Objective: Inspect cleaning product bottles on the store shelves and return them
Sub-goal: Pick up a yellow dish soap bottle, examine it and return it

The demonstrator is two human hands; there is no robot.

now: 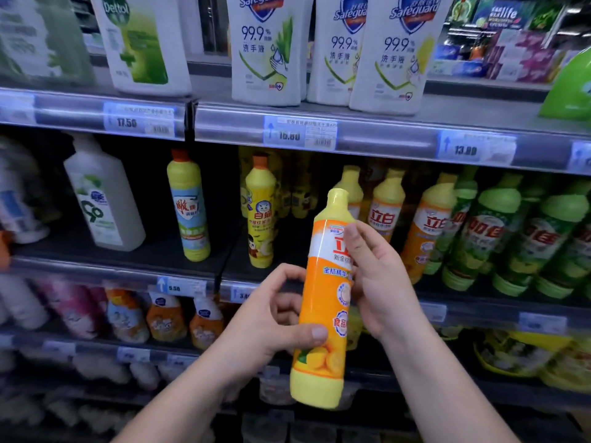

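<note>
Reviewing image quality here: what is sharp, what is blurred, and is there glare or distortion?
Head view: the orange bottle, left hand and right hand are sharp; head view: the lower shelves and the left edge are blurred and dim; head view: the shelf rail shows bluish glare and tilts with wide-angle distortion.

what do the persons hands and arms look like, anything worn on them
The left hand and right hand are bare: no gloves, and no rings on the fingers that show. The left forearm and right forearm are bare too, with no sleeve, watch or bracelet in view. The visible fingernails are short and unpainted.
</note>
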